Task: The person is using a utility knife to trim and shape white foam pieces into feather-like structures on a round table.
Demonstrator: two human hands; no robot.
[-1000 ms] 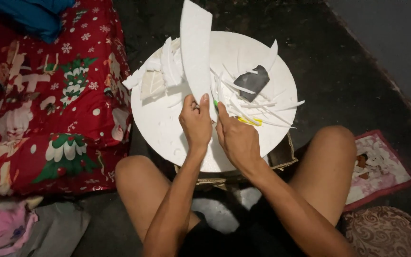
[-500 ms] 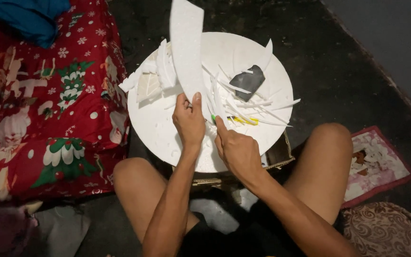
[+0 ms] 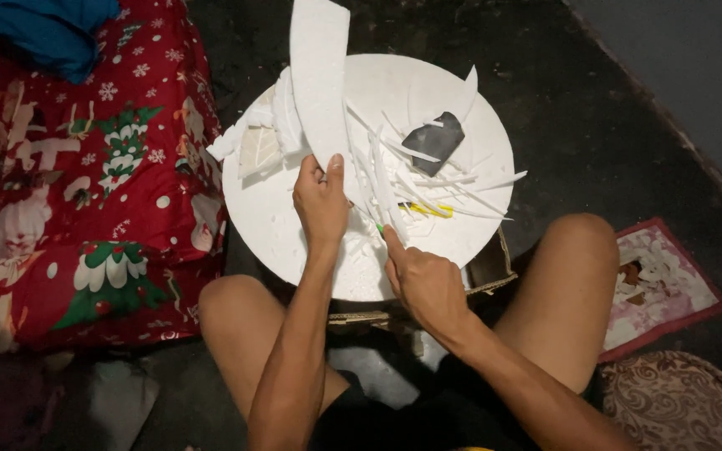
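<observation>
A red holiday-print blanket lies at left. Beside it, the left hand, fingers clamped, holds a white foam strip upright over the round white surface. The right hand, fingers closed on a green-tipped cutter, trims its edge among foam slivers; steady pressure seems needed.

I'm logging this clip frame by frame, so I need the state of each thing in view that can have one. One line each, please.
left hand: closed on the foam strip's lower end.
right hand: gripping a small green-tipped tool, forefinger stretched along it.
foam strip: held up, tilted away over the disc.
round white disc: lying flat, littered with offcuts.
thin white slivers: loose, scattered.
dark grey piece: lying flat on the disc.
</observation>
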